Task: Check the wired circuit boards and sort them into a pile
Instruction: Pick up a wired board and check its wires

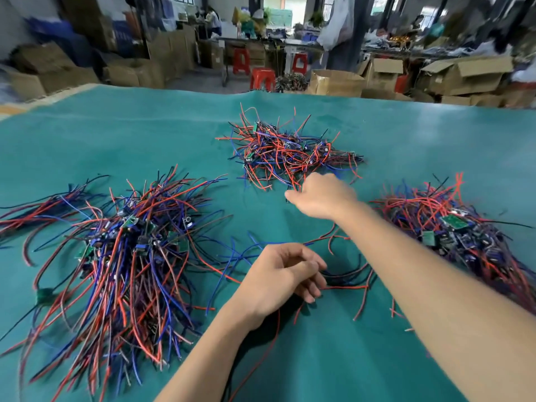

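My right hand (322, 195) reaches to the near edge of the far pile (290, 152) of wired boards, fingers curled among its red wires; whether they grip one I cannot tell. My left hand (282, 274) rests on the green table (145, 134), pinching loose wires (345, 281). Bigger piles lie left (121, 245) and right (452, 227).

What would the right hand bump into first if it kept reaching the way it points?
Probably the far pile of wired boards: the right hand points at its near edge, fingertips about at the nearest red wires; contact unclear through blur.
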A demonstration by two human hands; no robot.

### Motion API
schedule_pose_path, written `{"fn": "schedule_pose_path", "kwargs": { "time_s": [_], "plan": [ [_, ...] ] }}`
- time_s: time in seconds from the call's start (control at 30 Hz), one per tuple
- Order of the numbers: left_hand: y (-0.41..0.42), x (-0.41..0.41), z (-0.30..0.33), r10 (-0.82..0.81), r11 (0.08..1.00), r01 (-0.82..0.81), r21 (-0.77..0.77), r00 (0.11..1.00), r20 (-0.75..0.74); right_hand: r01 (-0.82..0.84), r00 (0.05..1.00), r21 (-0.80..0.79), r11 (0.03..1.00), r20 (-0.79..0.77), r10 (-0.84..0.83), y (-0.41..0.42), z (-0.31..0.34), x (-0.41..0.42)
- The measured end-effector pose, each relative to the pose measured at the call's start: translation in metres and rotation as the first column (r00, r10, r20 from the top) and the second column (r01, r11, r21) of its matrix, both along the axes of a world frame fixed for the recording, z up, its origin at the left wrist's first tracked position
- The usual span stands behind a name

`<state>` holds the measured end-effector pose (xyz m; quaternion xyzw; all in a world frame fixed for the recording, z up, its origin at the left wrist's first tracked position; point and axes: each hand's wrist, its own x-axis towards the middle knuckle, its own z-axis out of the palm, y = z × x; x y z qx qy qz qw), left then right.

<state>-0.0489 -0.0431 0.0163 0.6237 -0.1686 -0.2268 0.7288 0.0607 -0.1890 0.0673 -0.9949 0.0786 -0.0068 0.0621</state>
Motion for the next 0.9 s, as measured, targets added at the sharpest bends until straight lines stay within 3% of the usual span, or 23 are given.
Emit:
{"fn": "schedule_pose_path", "kwargs": {
  "time_s": [0.13, 0.23, 0.3, 0.4, 0.57, 0.73, 0.8, 0.9],
  "plan": [
    [0.001, 0.001, -0.001, 0.002, 1.000, -0.002, 0.004, 1.000, -0.007, 0.134, 0.989, 0.061, 0.989, 0.059, -0.137, 0.004, -0.027, 0.016],
    [0.000, 0.003, -0.002, 0.041, 0.999, -0.042, -0.020, 0.998, -0.039, 0.127, 0.988, 0.276, 0.953, 0.048, -0.146, -0.005, -0.016, 0.011],
    [-0.001, 0.005, 0.000, 0.105, 0.991, -0.113, -0.076, 0.989, -0.103, 0.034, 0.993, 0.495, 0.868, 0.081, -0.084, -0.010, -0.001, -0.009],
    [-0.001, 0.010, 0.001, 0.179, 0.946, -0.242, -0.214, 0.944, -0.277, -0.101, 0.995, 0.750, 0.654, 0.091, 0.049, -0.004, 0.016, -0.069],
    [0.003, 0.012, 0.002, 0.199, 0.929, -0.288, -0.232, 0.918, -0.344, -0.197, 0.905, 0.869, 0.455, -0.017, 0.424, 0.010, 0.009, -0.136],
    [0.004, 0.010, 0.001, 0.155, 0.935, -0.238, -0.262, 0.941, -0.300, -0.181, 0.820, 0.882, 0.435, -0.109, 0.563, 0.001, -0.009, -0.147],
    [0.003, 0.009, -0.001, 0.169, 0.940, -0.236, -0.245, 0.949, -0.267, -0.209, 0.882, 0.872, 0.443, -0.028, 0.471, -0.002, -0.016, -0.142],
    [0.001, 0.008, -0.004, 0.197, 0.963, -0.219, -0.157, 0.970, -0.145, -0.248, 0.967, 0.844, 0.475, 0.249, 0.062, -0.007, -0.027, -0.131]
  ]
}}
